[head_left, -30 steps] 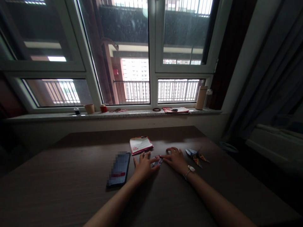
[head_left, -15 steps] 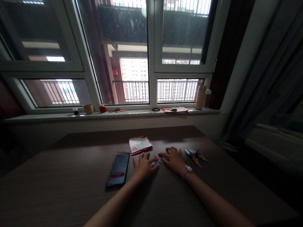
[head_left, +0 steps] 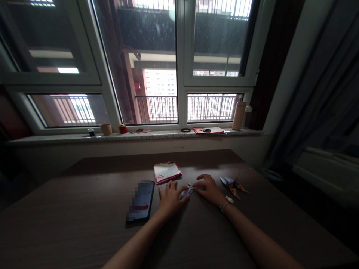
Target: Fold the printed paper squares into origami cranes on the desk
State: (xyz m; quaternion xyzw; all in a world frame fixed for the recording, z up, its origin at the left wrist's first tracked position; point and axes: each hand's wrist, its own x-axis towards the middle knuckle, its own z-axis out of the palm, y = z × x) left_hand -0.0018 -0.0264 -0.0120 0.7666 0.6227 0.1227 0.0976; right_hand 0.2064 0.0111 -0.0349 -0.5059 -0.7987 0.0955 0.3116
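A small folded piece of patterned paper lies on the dark wooden table between my two hands. My left hand rests on the table with its fingers spread, the thumb and forefinger pressing the paper's left side. From the right, my right hand, with a band on the wrist, pinches the paper with curled fingers.
A phone lies left of my left hand. A pack of coloured paper sits just beyond my hands. Finished folded paper figures lie right of my right hand. The windowsill carries cups, a tall flask and papers.
My right hand's fingers have curled in and lifted slightly on the paper. The left hand stays about where it was.
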